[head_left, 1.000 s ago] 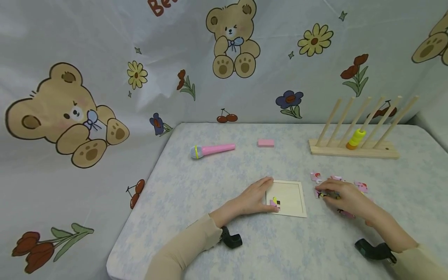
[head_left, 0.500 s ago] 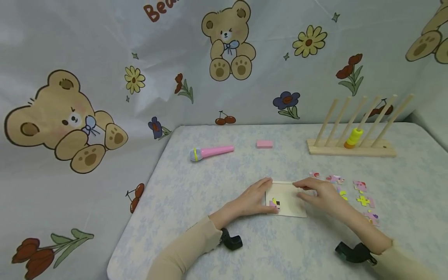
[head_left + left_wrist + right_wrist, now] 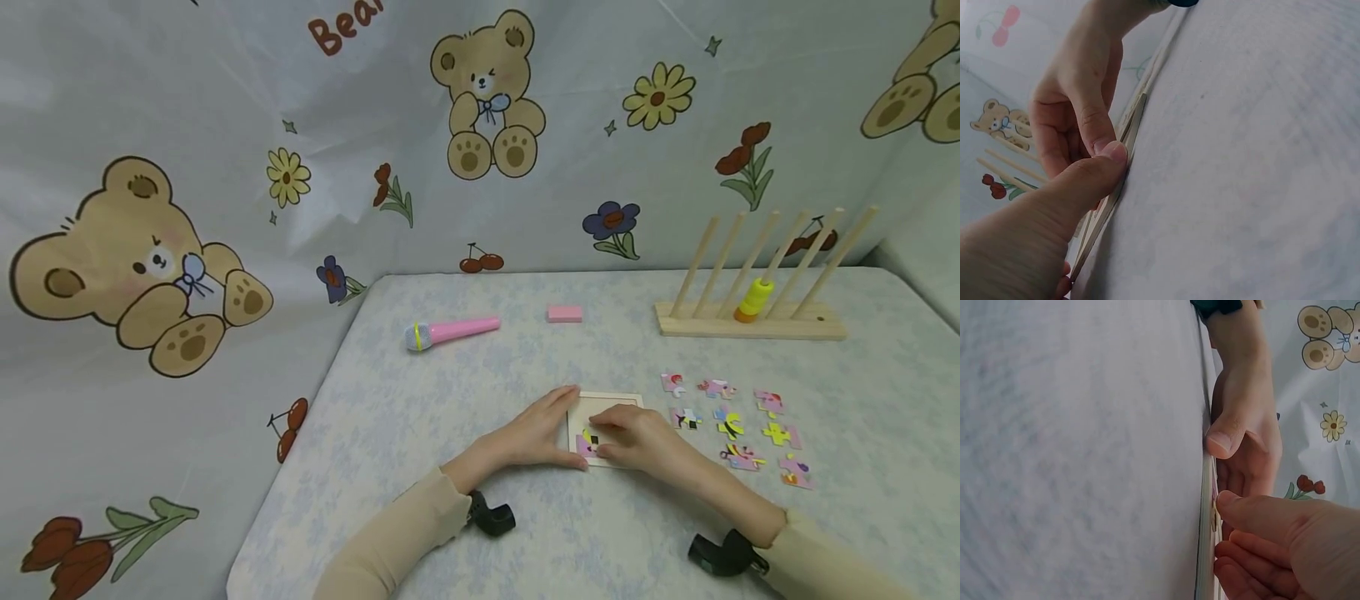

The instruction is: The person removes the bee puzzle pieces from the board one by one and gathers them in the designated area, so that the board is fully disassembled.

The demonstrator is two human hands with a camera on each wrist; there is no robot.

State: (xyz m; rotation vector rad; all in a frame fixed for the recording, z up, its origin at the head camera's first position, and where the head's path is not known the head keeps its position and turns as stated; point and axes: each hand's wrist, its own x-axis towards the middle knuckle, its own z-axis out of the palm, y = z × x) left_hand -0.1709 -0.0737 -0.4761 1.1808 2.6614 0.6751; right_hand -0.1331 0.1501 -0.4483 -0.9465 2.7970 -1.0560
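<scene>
A shallow wooden puzzle tray (image 3: 626, 398) lies in the middle of the table with one puzzle piece (image 3: 583, 446), pink, yellow and black, in its near left corner. My left hand (image 3: 528, 433) holds the tray's left side, thumb at the near edge and fingers at the far corner. Over the tray is my right hand (image 3: 645, 437), its thumb and fingertips close around that piece. In the right wrist view the right thumb (image 3: 1241, 509) is at the tray's edge beside the piece. Whether it pinches the piece is hidden.
Several loose puzzle pieces (image 3: 729, 422) lie in rows right of the tray. Behind them stands a wooden peg rack (image 3: 750, 327) with yellow and orange rings on one peg. A pink toy microphone (image 3: 457, 331) and a pink block (image 3: 565, 314) lie farther back.
My right hand has moved left from the loose pieces, across the tray's right edge, to the piece in the corner. My left hand has stayed on the tray.
</scene>
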